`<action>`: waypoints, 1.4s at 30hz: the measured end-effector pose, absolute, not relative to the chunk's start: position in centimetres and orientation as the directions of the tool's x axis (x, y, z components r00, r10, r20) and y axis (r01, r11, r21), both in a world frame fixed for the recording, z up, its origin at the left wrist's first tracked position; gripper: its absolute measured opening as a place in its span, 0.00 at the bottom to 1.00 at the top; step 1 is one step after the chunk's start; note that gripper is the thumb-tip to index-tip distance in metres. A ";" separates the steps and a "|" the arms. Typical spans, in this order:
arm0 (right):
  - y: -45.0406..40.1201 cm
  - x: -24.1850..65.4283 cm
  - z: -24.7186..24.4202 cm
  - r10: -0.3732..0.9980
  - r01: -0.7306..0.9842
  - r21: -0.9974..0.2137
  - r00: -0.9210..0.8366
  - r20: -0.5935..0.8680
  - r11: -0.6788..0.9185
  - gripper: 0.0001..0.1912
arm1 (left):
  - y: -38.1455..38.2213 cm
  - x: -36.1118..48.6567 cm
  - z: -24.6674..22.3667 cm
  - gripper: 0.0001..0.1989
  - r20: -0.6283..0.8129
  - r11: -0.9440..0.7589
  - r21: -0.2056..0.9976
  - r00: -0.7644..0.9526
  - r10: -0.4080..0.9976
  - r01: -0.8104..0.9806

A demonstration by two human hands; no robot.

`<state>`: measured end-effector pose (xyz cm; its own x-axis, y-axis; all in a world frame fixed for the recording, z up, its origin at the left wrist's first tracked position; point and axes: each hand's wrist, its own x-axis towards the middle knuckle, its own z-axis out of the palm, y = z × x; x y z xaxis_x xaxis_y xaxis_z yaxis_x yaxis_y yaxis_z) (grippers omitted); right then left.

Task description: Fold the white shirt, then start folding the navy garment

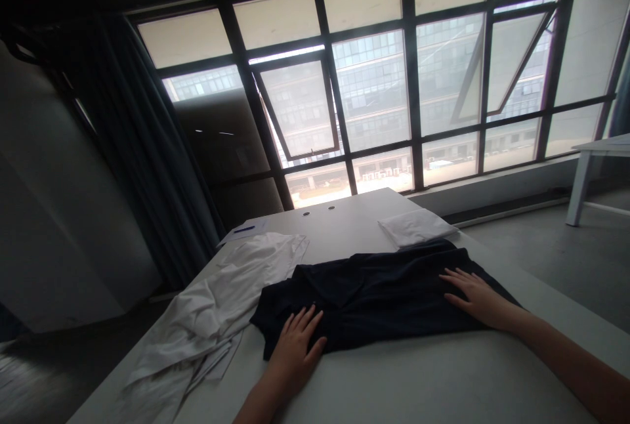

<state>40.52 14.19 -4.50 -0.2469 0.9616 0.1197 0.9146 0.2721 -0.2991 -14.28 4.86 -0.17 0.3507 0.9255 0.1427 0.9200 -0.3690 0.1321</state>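
A dark navy garment (378,293) is spread sideways across the white table (394,378), with some creases along it. My left hand (296,345) rests on its left end, fingers spread and pointing away from me. On its right part lies my right hand (475,296), palm down with the fingers apart. Neither hand grips anything. A crumpled white garment (216,306) lies to the left of the dark one and hangs toward the table's left edge. Behind the dark garment, at the right, sits a folded white cloth (416,227).
A pen (245,229) lies on paper at the table's far left corner. Two round dark inserts are set in the far tabletop. Beyond stand windows, two tilted open, and a dark curtain (142,128). Another white table (583,181) is at the right.
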 end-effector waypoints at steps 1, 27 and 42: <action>14.2 40.6 -4.5 0.961 0.913 -0.300 -0.250 0.121 0.275 0.41 | 4.9 -14.3 -0.2 0.28 0.143 -0.367 0.130 0.348 0.926 0.921; 14.5 41.0 -5.1 0.956 0.906 -0.308 -0.258 0.136 0.289 0.39 | 4.8 -14.0 0.1 0.28 0.133 -0.359 0.127 0.343 0.930 0.925; 14.4 40.8 -5.0 0.957 0.906 -0.311 -0.253 0.142 0.286 0.39 | 4.8 -14.0 0.3 0.28 0.130 -0.364 0.136 0.348 0.928 0.921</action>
